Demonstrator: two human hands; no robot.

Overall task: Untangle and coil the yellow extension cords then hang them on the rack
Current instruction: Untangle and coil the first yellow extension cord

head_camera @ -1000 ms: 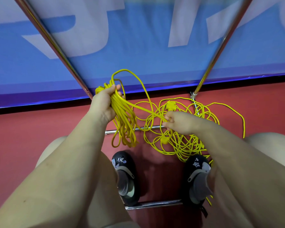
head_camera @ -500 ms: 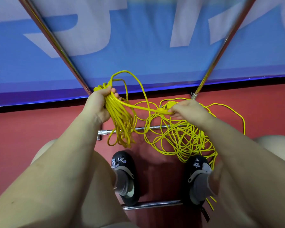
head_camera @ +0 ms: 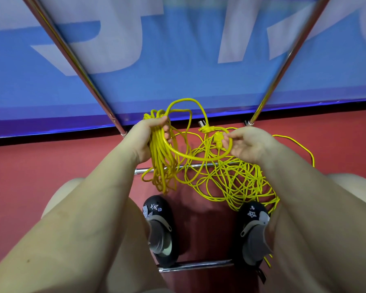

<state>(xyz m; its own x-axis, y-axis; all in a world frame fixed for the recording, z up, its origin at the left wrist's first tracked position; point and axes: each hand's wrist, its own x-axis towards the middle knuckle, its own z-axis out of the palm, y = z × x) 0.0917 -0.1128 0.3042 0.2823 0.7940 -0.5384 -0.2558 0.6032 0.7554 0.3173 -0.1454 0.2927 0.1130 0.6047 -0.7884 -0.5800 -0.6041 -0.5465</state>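
Gripping a bundle of coiled loops [head_camera: 160, 157], the left hand [head_camera: 145, 137] has its fingers curled round the yellow cord. Compared with half a second ago, the right hand [head_camera: 248, 144] has lifted and turned palm-up, pinching a wide loop [head_camera: 199, 156] that now curves between both hands, with a plug [head_camera: 204, 127] newly visible above it. Beneath the right hand, the tangled cords [head_camera: 230, 182] lie on the red floor [head_camera: 51, 166], draped over a metal rack bar [head_camera: 199, 166], touching the right shoe [head_camera: 255, 225].
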